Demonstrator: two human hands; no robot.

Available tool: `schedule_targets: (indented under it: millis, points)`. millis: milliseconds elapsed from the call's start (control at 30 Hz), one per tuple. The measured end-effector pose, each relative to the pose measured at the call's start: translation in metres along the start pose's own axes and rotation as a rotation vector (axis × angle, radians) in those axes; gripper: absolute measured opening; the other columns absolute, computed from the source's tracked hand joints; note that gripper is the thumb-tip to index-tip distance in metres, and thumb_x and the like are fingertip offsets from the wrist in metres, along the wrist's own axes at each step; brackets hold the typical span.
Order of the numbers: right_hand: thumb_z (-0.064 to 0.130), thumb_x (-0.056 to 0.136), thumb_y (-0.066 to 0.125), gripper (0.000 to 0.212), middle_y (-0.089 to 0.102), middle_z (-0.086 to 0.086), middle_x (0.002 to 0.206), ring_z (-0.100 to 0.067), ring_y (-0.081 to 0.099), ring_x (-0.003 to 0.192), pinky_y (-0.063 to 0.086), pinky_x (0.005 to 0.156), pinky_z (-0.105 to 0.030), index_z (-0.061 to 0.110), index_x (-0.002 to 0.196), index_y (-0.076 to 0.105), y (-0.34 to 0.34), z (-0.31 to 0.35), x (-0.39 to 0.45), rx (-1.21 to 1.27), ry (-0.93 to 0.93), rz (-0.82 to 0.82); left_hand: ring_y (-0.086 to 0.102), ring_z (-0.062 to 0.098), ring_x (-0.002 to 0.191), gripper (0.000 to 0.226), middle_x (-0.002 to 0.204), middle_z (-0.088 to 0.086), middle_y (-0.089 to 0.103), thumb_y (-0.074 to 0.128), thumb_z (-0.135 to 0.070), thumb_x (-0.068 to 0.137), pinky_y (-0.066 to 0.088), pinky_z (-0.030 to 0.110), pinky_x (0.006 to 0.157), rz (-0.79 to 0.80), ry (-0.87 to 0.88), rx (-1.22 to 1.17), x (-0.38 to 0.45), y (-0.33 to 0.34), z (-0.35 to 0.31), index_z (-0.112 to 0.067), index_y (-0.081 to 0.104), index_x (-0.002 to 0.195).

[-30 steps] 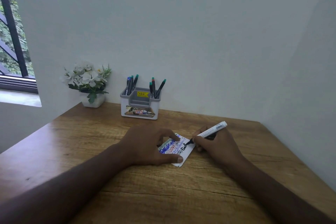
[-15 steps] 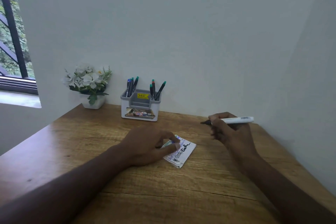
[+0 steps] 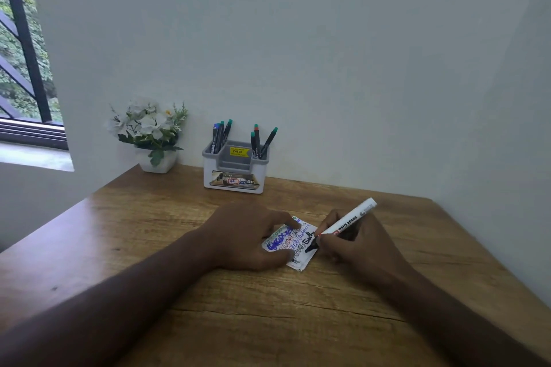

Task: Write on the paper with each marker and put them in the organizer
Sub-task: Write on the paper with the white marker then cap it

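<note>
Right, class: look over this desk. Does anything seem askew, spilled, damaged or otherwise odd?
Nothing much. The paper lies askew to the desk edge, pinned by the left hand; the right hand writes with a whiteboard marker. The organizer stands upright.

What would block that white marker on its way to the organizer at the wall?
Nothing visible. Bare table lies between the marker in the right hand and the organizer.
</note>
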State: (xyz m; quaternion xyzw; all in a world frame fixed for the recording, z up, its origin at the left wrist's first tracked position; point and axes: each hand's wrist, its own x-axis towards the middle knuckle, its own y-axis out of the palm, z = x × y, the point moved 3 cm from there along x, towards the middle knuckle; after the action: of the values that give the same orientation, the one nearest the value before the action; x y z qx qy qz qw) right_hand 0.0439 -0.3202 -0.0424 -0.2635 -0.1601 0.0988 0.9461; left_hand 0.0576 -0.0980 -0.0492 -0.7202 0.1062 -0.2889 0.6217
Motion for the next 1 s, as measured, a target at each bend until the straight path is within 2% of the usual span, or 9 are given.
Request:
schedule_targets:
  millis: [133, 233, 300, 533, 667, 733, 833, 1000]
  points:
    - [0.014, 0.085, 0.079, 0.012, 0.079, 0.003, 0.075, -0.006, 0.07, 0.066, 0.057, 0.064, -0.031, 0.019, 0.074, 0.076, 0.002, -0.001, 0.0, -0.002, -0.012, 0.026, 0.048, -0.004, 0.069, 0.069, 0.073, -0.027, 0.048, 0.043, -0.085, 0.082, 0.029, 0.021, 0.057, -0.016, -0.004, 0.001, 0.0, 0.0, 0.0, -0.053, 0.049, 0.143]
    - [0.022, 0.085, 0.081, 0.007, 0.081, 0.006, 0.085, -0.01, 0.077, 0.081, 0.063, 0.069, -0.029, 0.023, 0.079, 0.077, 0.005, -0.004, 0.0, -0.024, -0.02, 0.026, 0.051, -0.002, 0.071, 0.074, 0.079, -0.025, 0.054, 0.038, -0.089, 0.079, 0.032, 0.022, 0.058, -0.019, -0.004, -0.01, 0.0, 0.001, 0.001, -0.054, 0.049, 0.143]
    - [0.025, 0.085, 0.082, 0.005, 0.082, 0.008, 0.087, -0.01, 0.078, 0.084, 0.065, 0.071, -0.028, 0.023, 0.083, 0.078, 0.006, -0.006, 0.001, -0.043, -0.017, 0.032, 0.051, -0.002, 0.073, 0.074, 0.081, -0.025, 0.055, 0.039, -0.09, 0.078, 0.033, 0.022, 0.059, -0.024, -0.001, -0.013, 0.0, 0.002, 0.003, -0.055, 0.048, 0.143]
    - [0.032, 0.084, 0.083, 0.009, 0.081, 0.01, 0.087, -0.005, 0.077, 0.083, 0.062, 0.066, -0.023, 0.024, 0.088, 0.079, 0.007, -0.009, 0.002, -0.072, 0.007, 0.033, 0.05, -0.001, 0.074, 0.074, 0.082, -0.027, 0.052, 0.04, -0.089, 0.079, 0.031, 0.021, 0.058, -0.013, -0.007, -0.005, 0.001, 0.002, 0.002, -0.054, 0.048, 0.143]
    - [0.031, 0.082, 0.084, 0.012, 0.082, 0.006, 0.09, -0.01, 0.078, 0.084, 0.066, 0.072, -0.03, 0.023, 0.088, 0.079, 0.006, -0.011, 0.003, -0.039, 0.006, 0.011, 0.052, -0.002, 0.073, 0.076, 0.082, -0.027, 0.055, 0.038, -0.09, 0.078, 0.031, 0.022, 0.057, -0.006, -0.014, -0.014, 0.002, 0.002, 0.003, -0.054, 0.048, 0.143]
    - [0.03, 0.083, 0.084, 0.01, 0.081, 0.007, 0.088, -0.011, 0.078, 0.083, 0.066, 0.071, -0.031, 0.023, 0.086, 0.079, 0.006, -0.012, 0.003, -0.025, 0.011, -0.002, 0.053, 0.0, 0.075, 0.078, 0.086, -0.025, 0.059, 0.037, -0.09, 0.076, 0.032, 0.022, 0.058, -0.001, -0.013, -0.018, 0.002, 0.003, 0.003, -0.053, 0.049, 0.144]
    - [0.027, 0.084, 0.083, 0.007, 0.081, 0.006, 0.086, -0.014, 0.078, 0.081, 0.065, 0.07, -0.031, 0.022, 0.085, 0.079, 0.003, -0.013, 0.004, 0.014, 0.023, -0.038, 0.053, 0.0, 0.073, 0.075, 0.083, -0.024, 0.058, 0.039, -0.089, 0.078, 0.032, 0.022, 0.057, 0.001, -0.012, -0.008, 0.002, 0.002, 0.002, -0.053, 0.049, 0.143]
    - [0.034, 0.084, 0.084, 0.013, 0.081, 0.009, 0.089, -0.005, 0.077, 0.082, 0.061, 0.065, -0.021, 0.024, 0.09, 0.079, 0.006, -0.013, 0.004, -0.054, 0.024, 0.004, 0.055, 0.001, 0.077, 0.077, 0.089, -0.024, 0.061, 0.039, -0.09, 0.076, 0.034, 0.022, 0.058, 0.004, -0.021, -0.013, 0.002, 0.003, 0.002, -0.053, 0.049, 0.143]
